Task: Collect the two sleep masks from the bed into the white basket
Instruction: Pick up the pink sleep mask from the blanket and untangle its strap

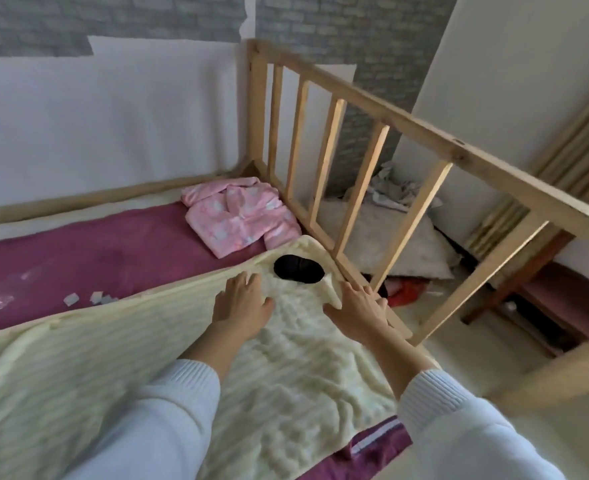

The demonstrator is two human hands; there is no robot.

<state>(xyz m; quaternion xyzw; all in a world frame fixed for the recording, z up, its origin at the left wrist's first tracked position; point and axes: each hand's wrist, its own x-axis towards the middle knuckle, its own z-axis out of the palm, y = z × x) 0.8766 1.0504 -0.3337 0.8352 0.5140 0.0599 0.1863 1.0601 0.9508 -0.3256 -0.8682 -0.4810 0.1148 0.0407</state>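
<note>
Both hands out over the cream blanket (pixel 147 358), neither holding anything. Left hand (pixel 241 303) flat, fingers spread, palm down on the fleece just below-left of the black sleep mask (pixel 298 268). Right hand (pixel 359 306) also open, fingers on the folded blanket corner by the wooden rail (pixel 355 188).

Mask loc: on the blanket near the rail, just below the pink pyjama top (pixel 239 216). Looks like one dark lump, can't tell if it's 1 mask or 2 stacked. White basket not in view.

Risks, imo:
- Mask sits on loose fleece near the bed edge. Tug or lift the blanket w/ the right hand and it could slide thru the rail gaps onto the floor clutter.
- If 2nd mask is under the blanket or pyjama top, grabbing only the visible one leaves the task half done.
- Strap may snag in the pile, dragging blanket along.
- Frame is blurry, so edge pos uncertain.
</note>
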